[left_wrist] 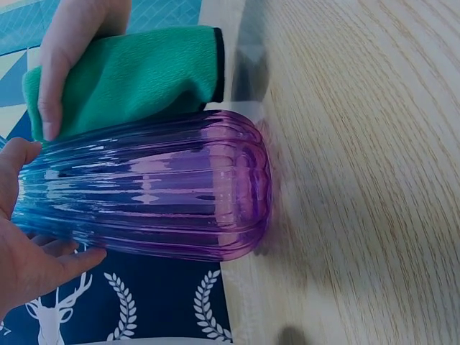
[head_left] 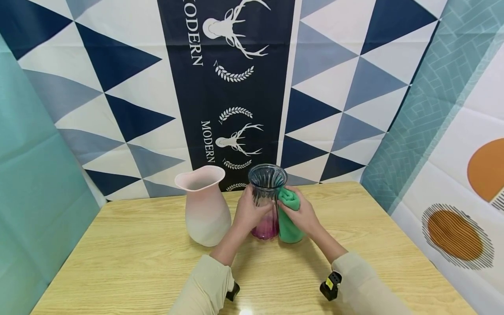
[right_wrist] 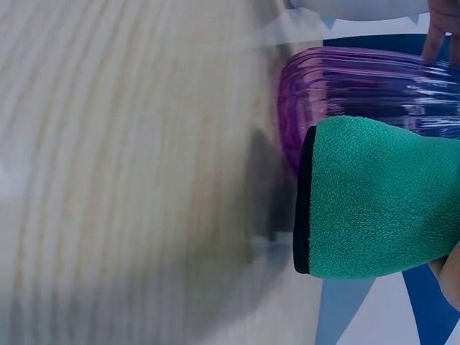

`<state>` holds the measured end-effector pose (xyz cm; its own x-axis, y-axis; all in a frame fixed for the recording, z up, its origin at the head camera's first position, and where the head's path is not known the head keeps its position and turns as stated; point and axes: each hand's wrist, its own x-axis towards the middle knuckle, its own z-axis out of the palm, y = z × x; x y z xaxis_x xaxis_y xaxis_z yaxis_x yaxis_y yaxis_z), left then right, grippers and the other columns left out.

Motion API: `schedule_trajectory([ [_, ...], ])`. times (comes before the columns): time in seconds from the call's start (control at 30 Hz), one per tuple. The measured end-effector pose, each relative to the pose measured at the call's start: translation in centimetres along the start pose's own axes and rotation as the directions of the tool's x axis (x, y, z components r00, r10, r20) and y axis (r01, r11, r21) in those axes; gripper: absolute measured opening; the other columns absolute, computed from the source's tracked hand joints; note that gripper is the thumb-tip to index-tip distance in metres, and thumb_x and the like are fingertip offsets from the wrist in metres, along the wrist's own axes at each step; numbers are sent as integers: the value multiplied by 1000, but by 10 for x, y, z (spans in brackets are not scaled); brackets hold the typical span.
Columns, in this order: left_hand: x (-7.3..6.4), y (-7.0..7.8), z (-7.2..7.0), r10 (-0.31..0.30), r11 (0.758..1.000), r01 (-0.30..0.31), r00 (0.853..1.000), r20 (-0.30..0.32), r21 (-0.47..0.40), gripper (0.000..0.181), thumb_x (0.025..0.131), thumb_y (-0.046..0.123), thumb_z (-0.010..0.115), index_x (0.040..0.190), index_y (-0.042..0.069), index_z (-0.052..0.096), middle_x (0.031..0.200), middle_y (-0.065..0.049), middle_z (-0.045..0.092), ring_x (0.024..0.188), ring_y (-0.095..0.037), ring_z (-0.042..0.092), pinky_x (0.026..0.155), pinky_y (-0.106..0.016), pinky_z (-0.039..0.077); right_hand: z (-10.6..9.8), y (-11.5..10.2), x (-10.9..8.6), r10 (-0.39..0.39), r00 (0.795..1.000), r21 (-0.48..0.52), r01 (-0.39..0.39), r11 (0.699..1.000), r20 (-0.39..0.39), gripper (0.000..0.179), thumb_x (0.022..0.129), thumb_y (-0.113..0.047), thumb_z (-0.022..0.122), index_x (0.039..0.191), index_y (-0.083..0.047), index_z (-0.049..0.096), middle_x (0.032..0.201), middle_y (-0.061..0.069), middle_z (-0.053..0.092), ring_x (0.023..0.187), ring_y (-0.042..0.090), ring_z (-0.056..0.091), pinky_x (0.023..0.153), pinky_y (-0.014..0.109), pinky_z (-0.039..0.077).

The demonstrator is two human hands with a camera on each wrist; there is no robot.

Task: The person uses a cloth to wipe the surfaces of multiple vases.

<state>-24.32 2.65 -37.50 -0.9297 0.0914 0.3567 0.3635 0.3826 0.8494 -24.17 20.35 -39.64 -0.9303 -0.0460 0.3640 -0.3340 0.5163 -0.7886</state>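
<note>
A ribbed glass vase, blue at its flared rim and fading to pink-purple at the base, stands upright near the back of the table. My left hand grips it by its left side, thumb and fingers spread around the upper body. In my right hand is a folded green cloth with a dark edge band, held against or right beside the vase's right side. The cloth covers part of the vase in the right wrist view. Whether the vase's base touches the table I cannot tell.
To the left of my left hand stands a wide pitcher-like vase, pink at the top and white below. The light wood table ends at a patterned backdrop behind the vases. Patterned sheets also hang at both sides.
</note>
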Motion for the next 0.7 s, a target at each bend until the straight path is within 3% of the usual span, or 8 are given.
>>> schedule_trajectory([
  [0.4, 1, 0, -1, -12, 1000, 12, 1000, 11, -1, 67, 76, 21, 73, 133, 6, 42, 131, -13, 53, 126, -28, 48, 107, -44, 38, 3, 16, -9, 5, 998, -12, -4, 1000, 59, 49, 87, -19, 67, 132, -13, 47, 127, 17, 56, 112, 32, 56, 92, 47, 47],
  [0.7, 1, -1, -5, 15, 1000, -15, 999, 30, -6, 67, 76, 19, 73, 133, 5, 42, 129, -16, 56, 125, -29, 50, 106, -43, 39, -1, 20, -12, -19, 995, -40, 23, 999, 95, 48, 88, -21, 66, 131, -13, 48, 126, 16, 57, 111, 30, 57, 90, 45, 48],
])
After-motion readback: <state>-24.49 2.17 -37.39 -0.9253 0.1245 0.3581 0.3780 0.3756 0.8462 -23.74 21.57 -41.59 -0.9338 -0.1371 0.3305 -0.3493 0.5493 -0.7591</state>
